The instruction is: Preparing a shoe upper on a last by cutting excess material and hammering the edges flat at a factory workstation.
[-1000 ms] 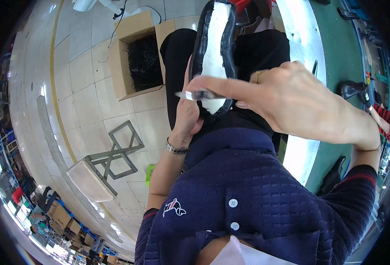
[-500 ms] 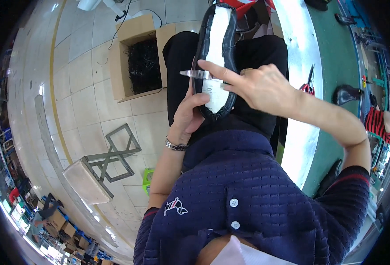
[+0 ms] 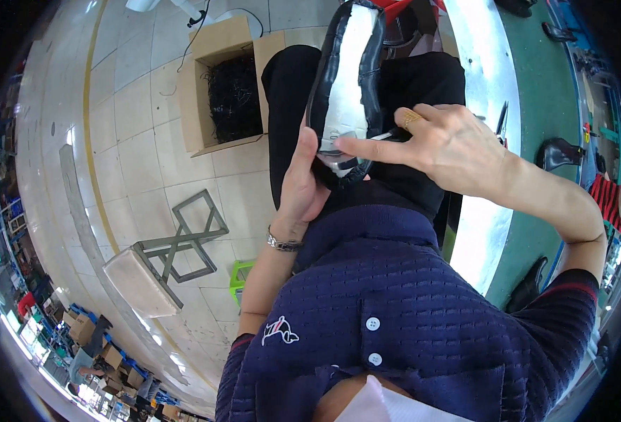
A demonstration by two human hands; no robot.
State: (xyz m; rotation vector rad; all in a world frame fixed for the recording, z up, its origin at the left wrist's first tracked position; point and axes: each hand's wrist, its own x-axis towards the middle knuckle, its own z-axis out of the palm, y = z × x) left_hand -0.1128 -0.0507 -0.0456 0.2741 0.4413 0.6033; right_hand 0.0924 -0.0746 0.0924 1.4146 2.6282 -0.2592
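A black shoe upper [image 3: 371, 91] with its white sole side [image 3: 350, 67] turned up lies over my lap, its near end toward my waist. My left hand [image 3: 300, 186] grips the near end from the left, thumb along the edge and fingers hidden underneath. From the right, my right hand [image 3: 454, 144] holds a slim knife-like metal tool [image 3: 383, 136], its handle mostly hidden in the curled fingers. The outstretched index finger presses on the white surface near that end, where shiny metal shows beside the fingertip.
An open cardboard box [image 3: 189, 112] of black scraps stands on the floor at left. Nearer are a folding stool [image 3: 138, 281] and a green plastic stool [image 3: 237, 280]. A shiny metal bench [image 3: 490, 239] runs along my right, with black shoes [image 3: 558, 153] on the green surface beyond.
My right hand has drawn the tool toward me, down to the near end of the shoe. The blade no longer sticks out past the left edge. My left hand keeps its grip.
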